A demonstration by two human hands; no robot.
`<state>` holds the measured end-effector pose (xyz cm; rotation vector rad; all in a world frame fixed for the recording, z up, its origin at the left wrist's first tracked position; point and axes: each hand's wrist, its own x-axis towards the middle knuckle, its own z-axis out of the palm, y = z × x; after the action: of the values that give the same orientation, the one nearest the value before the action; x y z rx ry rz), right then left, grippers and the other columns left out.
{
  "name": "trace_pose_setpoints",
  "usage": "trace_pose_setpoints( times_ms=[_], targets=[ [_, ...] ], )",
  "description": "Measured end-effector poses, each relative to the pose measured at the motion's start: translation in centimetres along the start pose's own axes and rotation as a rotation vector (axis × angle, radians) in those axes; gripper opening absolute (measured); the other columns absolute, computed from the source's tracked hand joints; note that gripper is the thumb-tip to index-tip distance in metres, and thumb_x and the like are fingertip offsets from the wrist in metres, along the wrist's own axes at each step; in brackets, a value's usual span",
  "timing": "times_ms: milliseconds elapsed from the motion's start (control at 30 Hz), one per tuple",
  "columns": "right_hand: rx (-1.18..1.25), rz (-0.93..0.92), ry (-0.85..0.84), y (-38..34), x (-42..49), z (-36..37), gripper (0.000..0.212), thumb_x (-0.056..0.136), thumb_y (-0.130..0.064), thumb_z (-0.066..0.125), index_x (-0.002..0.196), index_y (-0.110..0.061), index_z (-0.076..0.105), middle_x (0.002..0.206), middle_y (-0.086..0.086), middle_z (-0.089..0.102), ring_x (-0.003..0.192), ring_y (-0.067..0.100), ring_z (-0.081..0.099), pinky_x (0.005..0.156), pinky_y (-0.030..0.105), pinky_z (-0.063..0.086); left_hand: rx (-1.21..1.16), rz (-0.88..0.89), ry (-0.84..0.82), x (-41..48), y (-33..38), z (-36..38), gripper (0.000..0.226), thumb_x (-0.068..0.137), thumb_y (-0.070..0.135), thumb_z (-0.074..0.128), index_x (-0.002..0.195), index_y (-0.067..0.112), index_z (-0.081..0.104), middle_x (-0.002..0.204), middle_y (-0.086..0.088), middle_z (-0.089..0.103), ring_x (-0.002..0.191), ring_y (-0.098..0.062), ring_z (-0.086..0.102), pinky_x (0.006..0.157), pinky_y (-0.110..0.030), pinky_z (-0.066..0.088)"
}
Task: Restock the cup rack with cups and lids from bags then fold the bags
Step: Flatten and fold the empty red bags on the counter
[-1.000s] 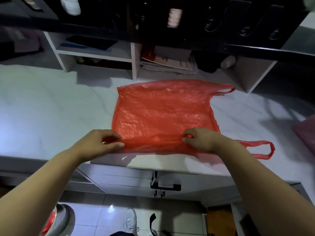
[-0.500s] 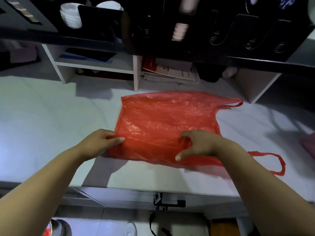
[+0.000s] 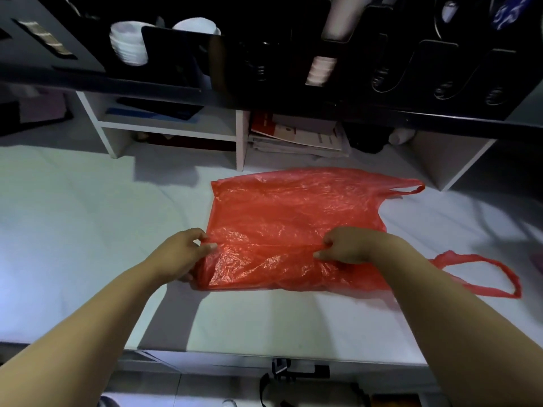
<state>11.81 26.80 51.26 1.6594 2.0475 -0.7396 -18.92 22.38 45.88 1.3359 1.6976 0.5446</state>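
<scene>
Red plastic bag (image 3: pixel 293 212) flat on white worktop (image 3: pixel 88 230). My left grip (image 3: pixel 179 257) and right grip (image 3: pixel 349 245) each pinch near edge. Should carry fold over evenly, edges matched.

- Bag (image 3: pixel 293 218) lies flat on the worktop (image 3: pixel 88 230), right of centre, with both handles pointing right.
- Left hand (image 3: pixel 179 254) pinches the bag's near-left corner; right hand (image 3: pixel 349 245) pinches its near edge further right.
- Shelf unit (image 3: pixel 239 142) stands behind the bag, with a stack of papers (image 3: pixel 299 139) in its right compartment.
- Cup rack (image 3: pixel 264 69) sits above the shelf unit, with stacked cups (image 3: pixel 127 45) at its left.
</scene>
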Motion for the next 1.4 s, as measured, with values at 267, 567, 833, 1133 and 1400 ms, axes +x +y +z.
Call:
trace_pose_setpoints(
  times_ms=[267,567,833,1133,1400],
  targets=[
    [-0.113,0.083,0.154,-0.5,1.5,0.4,0.060,0.092,-0.065,0.038,0.124,-0.017,0.053,0.127,0.007,0.058,0.116,0.027,0.054,0.094,0.040,0.041,0.331,0.089,0.156,1.3,-1.0,0.9,0.023,0.099,0.038,0.039,0.111,0.020,0.048,0.088,-0.007,0.062,0.072,-0.024,0.060,0.064,-0.034,0.049],
    [-0.272,0.159,0.300,-0.8,3.3,1.7,0.063,0.085,-0.073,0.043,0.115,-0.019,0.056,0.111,0.004,0.063,0.103,0.024,0.060,0.076,0.035,0.042,0.480,0.102,0.369,1.2,-0.7,1.6,0.052,0.091,0.059,0.037,0.124,0.019,0.040,0.096,-0.005,0.064,0.084,-0.027,0.062,0.071,-0.040,0.052],
    [-0.285,0.215,0.285,-1.2,3.4,2.1,0.065,0.082,-0.075,0.046,0.115,-0.020,0.055,0.112,0.004,0.063,0.106,0.025,0.060,0.088,0.039,0.043,0.839,0.624,0.161,2.2,-0.3,4.0,0.085,0.091,0.063,0.001,0.133,0.009,0.051,0.140,-0.014,0.048,0.127,-0.037,0.044,0.107,-0.044,0.033],
    [-0.099,-0.077,0.384,-8.4,3.4,6.4,0.068,0.100,-0.052,0.028,0.154,-0.021,0.001,0.161,0.002,-0.008,0.146,0.026,-0.017,0.115,0.058,-0.004,0.877,0.446,0.045,2.7,-3.2,5.6,0.093,0.061,0.068,-0.040,0.142,0.030,-0.014,0.157,0.002,-0.008,0.146,-0.022,-0.006,0.110,-0.030,-0.015],
    [-0.029,-0.081,0.392,-4.4,4.0,11.5,0.086,0.071,-0.072,-0.013,0.148,-0.034,-0.018,0.146,-0.017,-0.031,0.143,0.017,-0.027,0.114,0.038,-0.019,0.894,0.431,0.066,3.0,-3.5,5.7,0.083,0.071,0.065,-0.020,0.148,0.035,-0.005,0.158,0.006,-0.011,0.145,-0.018,-0.010,0.116,-0.034,-0.009]
  ],
)
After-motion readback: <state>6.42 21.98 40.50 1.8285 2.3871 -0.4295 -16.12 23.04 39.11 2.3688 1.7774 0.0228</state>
